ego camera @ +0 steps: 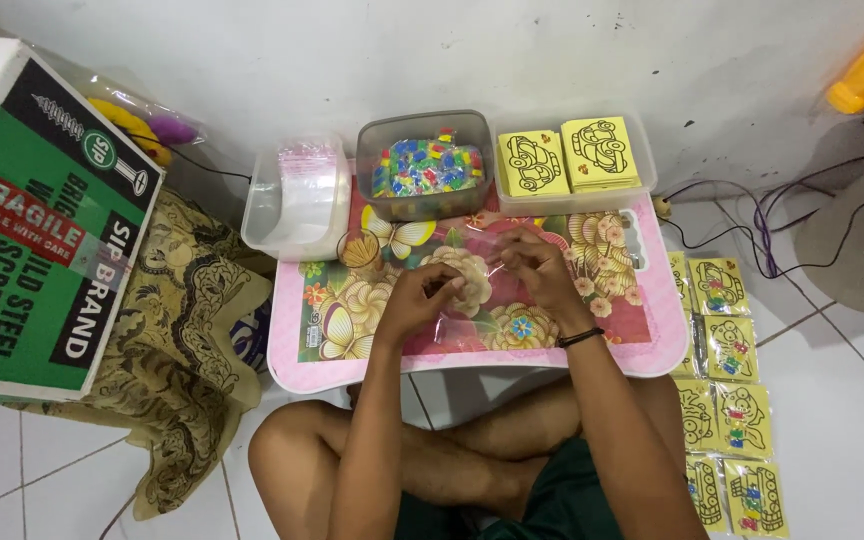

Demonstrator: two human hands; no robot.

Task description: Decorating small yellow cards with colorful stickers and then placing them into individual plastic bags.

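Over a pink lap table (pixel 652 345) with a flower and butterfly print, both my hands pinch one clear plastic bag (pixel 472 310). My left hand (pixel 417 298) grips its left edge. My right hand (pixel 542 270), with a black band on the wrist, holds its upper right edge. The bag is see-through and hard to make out; I cannot tell if anything is inside it.
Along the table's back stand a clear tub of plastic bags (pixel 297 200), a grey tub of small coloured pieces (pixel 422 165) and a tray of yellow picture cards (pixel 567 155). Several bagged yellow cards (pixel 727 400) lie on the floor at right. A green cardboard box (pixel 37 230) sits at left.
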